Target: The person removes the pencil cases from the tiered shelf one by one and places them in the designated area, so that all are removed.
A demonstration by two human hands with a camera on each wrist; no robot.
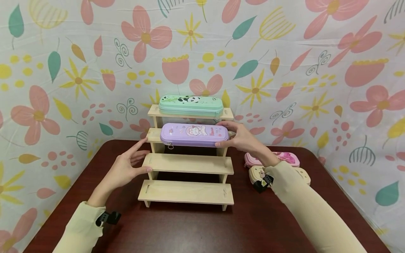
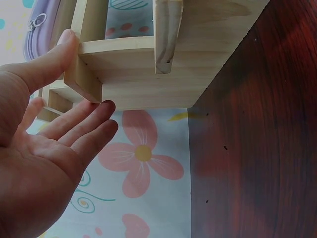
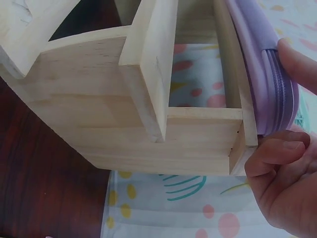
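A light wooden four-step rack stands on the table. On its second step from the top lies a purple pencil case with a cartoon print and a ring zipper pull. My right hand grips the right end of this case, thumb on its front side and the other fingers curled at its end. At the rack's left side, my left hand touches the step ends with fairly straight fingers and thumb. A green panda pencil case rests on the top step.
Right of the rack, partly behind my right forearm, a pink pencil case and a cream pencil case lie on the dark red table. A flower-patterned cloth hangs behind the table.
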